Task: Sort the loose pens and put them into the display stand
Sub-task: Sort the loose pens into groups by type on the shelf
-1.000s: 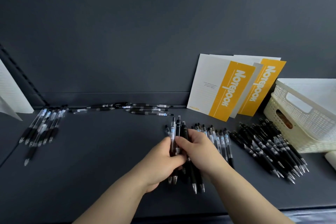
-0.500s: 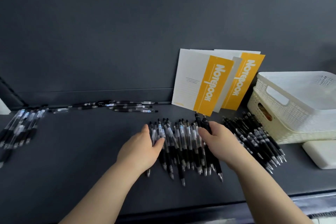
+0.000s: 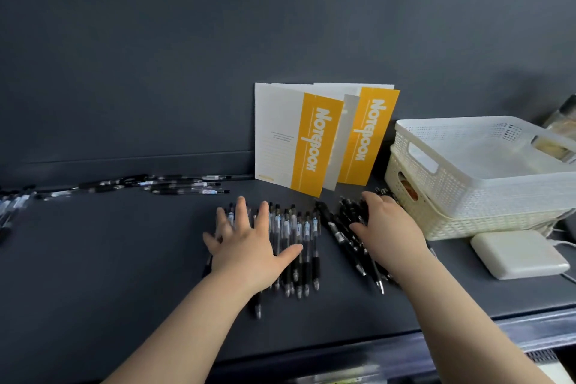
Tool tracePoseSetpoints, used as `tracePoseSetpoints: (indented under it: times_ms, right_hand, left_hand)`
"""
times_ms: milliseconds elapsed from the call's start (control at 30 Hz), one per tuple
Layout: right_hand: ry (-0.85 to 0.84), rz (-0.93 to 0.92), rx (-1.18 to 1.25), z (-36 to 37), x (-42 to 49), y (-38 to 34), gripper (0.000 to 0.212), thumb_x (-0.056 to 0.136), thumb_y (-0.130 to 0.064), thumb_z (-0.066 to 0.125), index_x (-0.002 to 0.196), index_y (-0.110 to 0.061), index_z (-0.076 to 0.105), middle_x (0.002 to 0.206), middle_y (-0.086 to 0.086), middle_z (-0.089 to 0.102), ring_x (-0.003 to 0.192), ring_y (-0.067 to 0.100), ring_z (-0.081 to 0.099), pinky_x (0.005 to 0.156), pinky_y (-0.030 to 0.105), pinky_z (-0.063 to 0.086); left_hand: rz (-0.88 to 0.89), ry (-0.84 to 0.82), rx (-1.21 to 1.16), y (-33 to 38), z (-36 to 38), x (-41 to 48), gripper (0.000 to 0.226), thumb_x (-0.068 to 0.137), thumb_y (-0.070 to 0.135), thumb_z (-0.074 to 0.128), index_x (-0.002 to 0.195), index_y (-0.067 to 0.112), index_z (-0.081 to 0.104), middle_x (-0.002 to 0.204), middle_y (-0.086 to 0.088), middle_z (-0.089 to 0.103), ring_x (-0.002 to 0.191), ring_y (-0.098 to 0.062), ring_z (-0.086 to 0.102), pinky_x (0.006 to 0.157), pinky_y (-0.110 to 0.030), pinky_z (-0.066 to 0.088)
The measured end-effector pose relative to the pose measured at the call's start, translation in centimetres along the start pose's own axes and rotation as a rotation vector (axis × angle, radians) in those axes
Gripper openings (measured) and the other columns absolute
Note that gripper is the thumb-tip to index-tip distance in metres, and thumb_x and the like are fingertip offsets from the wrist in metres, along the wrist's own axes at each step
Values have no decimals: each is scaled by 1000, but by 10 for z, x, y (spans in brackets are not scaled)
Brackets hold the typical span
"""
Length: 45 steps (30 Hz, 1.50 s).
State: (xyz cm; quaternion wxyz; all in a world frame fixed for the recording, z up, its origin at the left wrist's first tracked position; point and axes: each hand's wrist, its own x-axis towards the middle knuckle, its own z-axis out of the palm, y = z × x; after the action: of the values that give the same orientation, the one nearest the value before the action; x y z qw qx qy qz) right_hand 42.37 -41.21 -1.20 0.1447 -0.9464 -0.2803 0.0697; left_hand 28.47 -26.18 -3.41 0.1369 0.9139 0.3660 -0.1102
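Evidently still sorting: the left hand lies flat, fingers spread, on a row of clear-barrelled pens on the worktop, while the right hand cups over the darker pile of pens beside it, gripping nothing that shows. Next, I judge, comes gathering one group; no display stand is identifiable. Behind stand notebooks marked "Notebook", with stacked baskets to the right.

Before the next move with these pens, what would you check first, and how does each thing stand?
1. Left hand flat on the row of clear-barrelled pens: ok.
2. Right hand on the black pen pile: ok.
3. The two groups kept apart: ok, a gap shows.
4. Either hand gripping a pen: cannot tell for the right, the left is open.
5. Display stand in sight: not ok, none visible.
6. Notebooks upright behind: ok.
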Motion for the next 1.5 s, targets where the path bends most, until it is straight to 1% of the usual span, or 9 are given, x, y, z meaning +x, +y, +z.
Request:
tracePoseSetpoints:
  times_ms: [200, 400, 633, 767, 900, 1133, 1233, 1333, 1500]
  right_hand:
    - [12, -231, 15, 8, -4, 8, 50, 87, -37, 59, 134, -26, 46, 126, 1, 45, 121, 22, 41, 98, 33, 40]
    - [-102, -490, -88, 34, -10, -3, 54, 94, -29, 45, 145, -35, 26, 156, -3, 19, 144, 22, 9, 117, 40, 12]
    - [-97, -346, -187, 41, -6, 0, 53, 96, -22, 33, 147, -20, 22, 159, 4, -3, 146, 27, -2, 117, 39, 7]
    - [-65, -374, -165, 46, -10, 0, 58, 96, -27, 39, 149, -14, 19, 159, 6, -7, 146, 32, 0, 116, 45, 9]
    - [-165, -390, -247, 45, -12, 2, 62, 100, -39, 26, 150, -16, -2, 157, -3, -18, 145, 23, -13, 117, 43, -1]
    - [-71, -339, -149, 39, -11, -10, 55, 99, -36, 29, 149, -22, 12, 159, -1, -2, 146, 22, -6, 117, 44, 3]
    - [-10, -357, -79, 36, -9, -26, 45, 97, -27, 37, 142, -20, 36, 155, 1, 22, 145, 22, 13, 117, 41, 12]
    - [14, -401, 19, 35, -6, -54, 37, 94, -18, 43, 130, -15, 53, 138, 3, 49, 129, 23, 42, 108, 34, 32]
    - [-63, -509, 96, 39, -2, -124, 37, 95, -17, 43, 131, -14, 52, 131, 2, 53, 121, 22, 49, 94, 28, 41]
  left_hand:
    - [77, 19, 146, 38, 8, -4, 95, 77, 82, 29, 149, 32, -8, 156, -7, -24, 142, -38, -20, 110, -62, -5]
    - [66, -26, 186, 52, 15, -1, 78, 89, 61, 32, 150, 30, -6, 158, -6, -17, 143, -35, -19, 111, -62, -7]
    - [78, -5, 185, 49, 16, -5, 66, 95, 44, 28, 147, 40, -12, 158, -6, -18, 143, -34, -18, 113, -59, -6]
    - [113, -39, 222, 46, 14, -5, 58, 96, 42, 25, 147, 43, -4, 156, -6, -24, 142, -35, -21, 113, -59, -8]
    - [118, -53, 253, 39, 12, -6, 56, 96, 41, 26, 148, 40, 3, 156, -6, -25, 143, -34, -21, 114, -58, -7]
    - [200, -37, 187, 24, 7, -10, 62, 96, 51, 28, 147, 42, -5, 157, -3, -22, 144, -31, -16, 115, -54, -5]
    - [230, -19, 117, 9, -1, -13, 62, 95, 54, 31, 148, 39, 3, 158, -2, -18, 145, -28, -14, 116, -52, -2]
    - [210, 21, 54, -18, -14, -14, 60, 95, 51, 33, 148, 35, 12, 159, -2, -12, 146, -25, -9, 117, -50, 1]
    - [68, 38, -8, -91, -37, -9, 59, 96, 47, 34, 149, 30, 14, 160, -4, -6, 146, -26, -4, 118, -48, 6]
